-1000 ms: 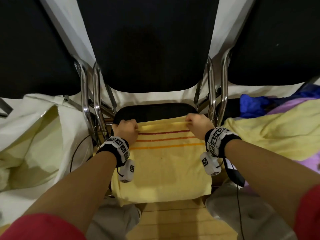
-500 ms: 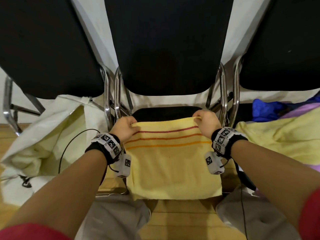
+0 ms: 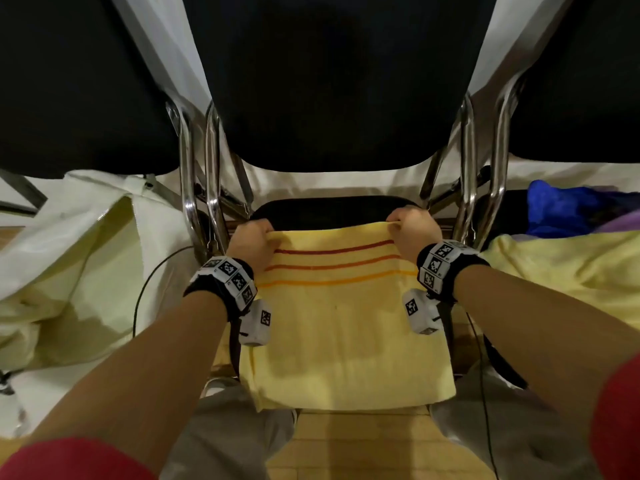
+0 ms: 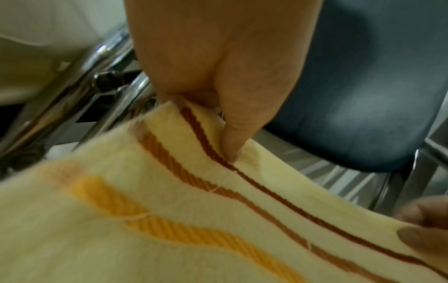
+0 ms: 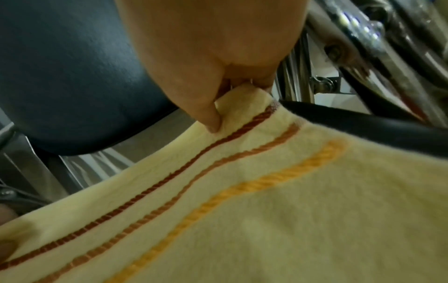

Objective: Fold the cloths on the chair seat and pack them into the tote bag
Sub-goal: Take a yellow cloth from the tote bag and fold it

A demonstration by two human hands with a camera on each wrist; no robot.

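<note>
A yellow cloth w/ three stripes (dark red, rust, orange) near its far edge is held spread over the middle chair seat at frame centre, the near edge hanging off the seat front toward the knees. The far-left corner is pinched in the left hand; in the left wrist view the thumb is seen pressed on the top stripe w/ the corner tucked under curled fingers, so that grip is closed tight on fabric. The far-right corner is pinched the same way by the right hand, thumb on top, fingers underneath, per the right wrist view. The far edge is pulled fairly taut btwn the two hands. The tote bag, off-white and open, is slumped at the left of the frame, w/ what looks like pale yellow fabric already inside. More cloths are piled at the right edge: yellow, blue, a bit of purple. Judged step: a fold abt to be made, far edge likely to be brought toward the near edge. Risks from here: the overhanging near edge could be dragged off the seat if the pull is uneven; corners could be misaligned, since only small pinches are held; the fold could end up skewed if one hand leads. The chrome chair frame sits just beside the left hand, so a snag or knuckle bump is possible.
</note>
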